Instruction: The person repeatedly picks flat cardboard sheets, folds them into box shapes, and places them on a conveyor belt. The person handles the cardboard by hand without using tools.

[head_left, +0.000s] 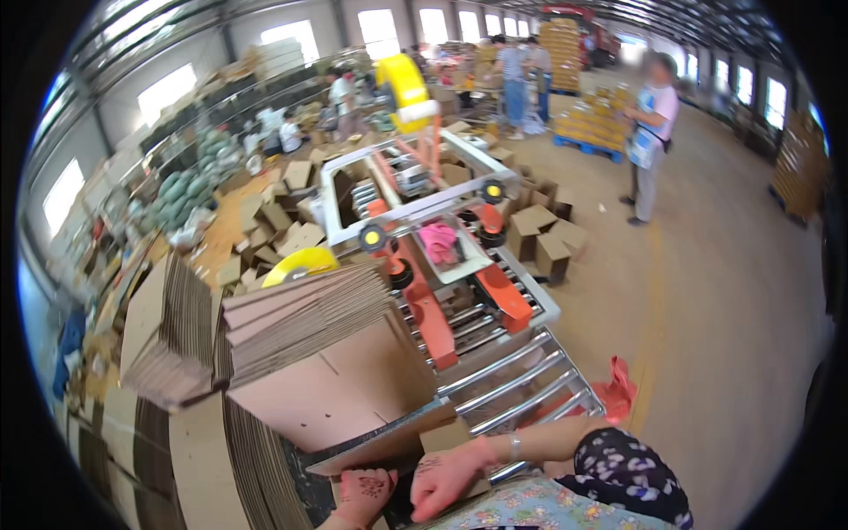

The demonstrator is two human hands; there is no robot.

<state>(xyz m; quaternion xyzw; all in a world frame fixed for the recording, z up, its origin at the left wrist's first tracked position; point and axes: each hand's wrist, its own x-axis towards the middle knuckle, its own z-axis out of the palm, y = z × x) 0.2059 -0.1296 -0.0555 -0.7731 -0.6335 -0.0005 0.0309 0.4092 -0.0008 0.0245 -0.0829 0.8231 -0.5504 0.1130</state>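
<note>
My left hand (pixel 367 493), in a pink glove, grips the lower edge of a flat cardboard box blank (pixel 397 442) at the bottom of the view. My right hand (pixel 446 473), also gloved in pink, holds a flap of the same blank close beside it. The blank lies just below a leaning pile of flat cardboard blanks (pixel 309 353). Right of my hands the steel rollers of a conveyor (pixel 521 380) lead up into a carton sealing machine (pixel 424 238) with orange side belts.
Stacks of flat cardboard (pixel 168 336) crowd the left side. A yellow tape roll (pixel 402 79) tops the machine. Folded boxes (pixel 548 238) lie on the floor beyond it. A person (pixel 649 132) stands at the right; others work far back by pallets (pixel 592 124). Red rag (pixel 618 389) on the floor.
</note>
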